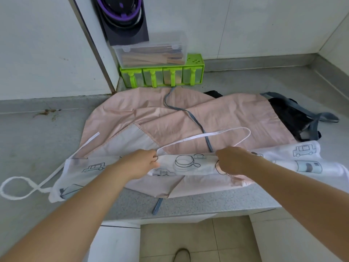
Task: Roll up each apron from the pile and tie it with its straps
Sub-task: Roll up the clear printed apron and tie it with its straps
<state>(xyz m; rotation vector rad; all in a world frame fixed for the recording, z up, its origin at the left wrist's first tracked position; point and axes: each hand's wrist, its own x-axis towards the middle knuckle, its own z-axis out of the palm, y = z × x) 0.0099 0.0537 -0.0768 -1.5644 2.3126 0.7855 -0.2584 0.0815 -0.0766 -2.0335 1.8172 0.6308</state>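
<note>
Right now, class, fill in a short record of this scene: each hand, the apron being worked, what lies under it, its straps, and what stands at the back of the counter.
left hand: grips the turned-over edge of the white printed apron
right hand: grips the same edge, further right
underneath: pink apron, spread on the counter
straps: neck loop lies on the pink apron; tie strap loops off left, untied
back of counter: green drawer rack, clear box on top
</note>
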